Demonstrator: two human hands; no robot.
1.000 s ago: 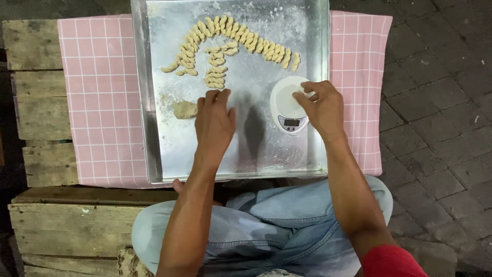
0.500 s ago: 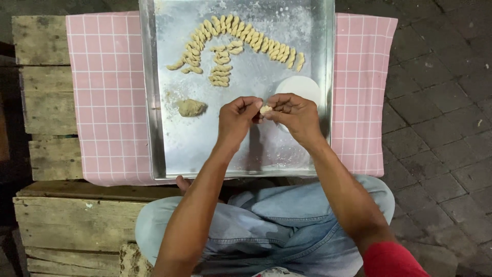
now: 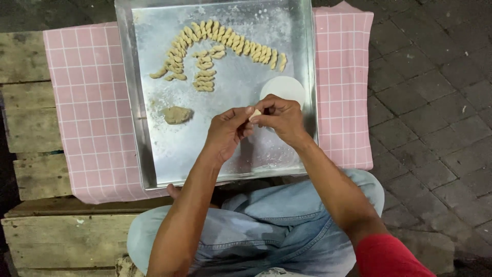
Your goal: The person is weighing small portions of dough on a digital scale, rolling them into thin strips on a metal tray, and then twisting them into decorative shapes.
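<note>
Both hands, left hand (image 3: 225,131) and right hand (image 3: 279,118), pinch one small dough piece (image 3: 254,113) with closed fingers. They're over the metal tray (image 3: 128,102) (dough lump (image 3: 177,114) to the left).

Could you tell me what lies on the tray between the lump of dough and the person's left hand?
In the head view, only bare, flour-dusted metal of the tray lies between the lump of dough and the left hand.

Small pale dough piece (image 3: 254,113) pinched between both hands' fingers (image 3: 245,114).

pink checked cloth (image 3: 87,118), silver tray (image 3: 128,92), tan dough lump (image 3: 177,115)
</note>
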